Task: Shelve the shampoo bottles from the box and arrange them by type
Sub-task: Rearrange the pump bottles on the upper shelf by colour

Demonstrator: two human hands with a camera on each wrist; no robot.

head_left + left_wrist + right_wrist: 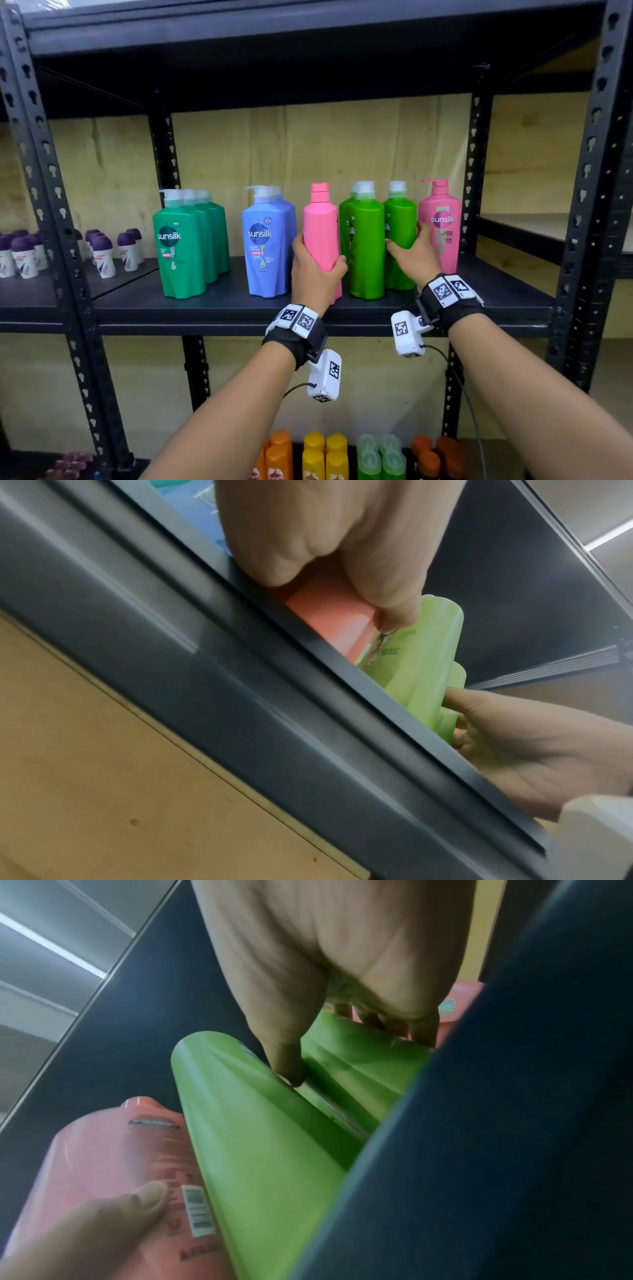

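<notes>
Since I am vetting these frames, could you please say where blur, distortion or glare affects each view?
Head view: wide-angle bends the rack posts; bottom-shelf bottles look soft. Left wrist view: the shelf edge is blurred. Right wrist view: the right hand on a green bottle is smeared; a ceiling light glares.

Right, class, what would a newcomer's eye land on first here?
Bright Sunsilk bottles line the black shelf: dark green bottles and blue bottles at left. At the centre the left hand grips a pink bottle, while the right hand clasps the rightmost lime-green bottle beside a second pink bottle.
</notes>
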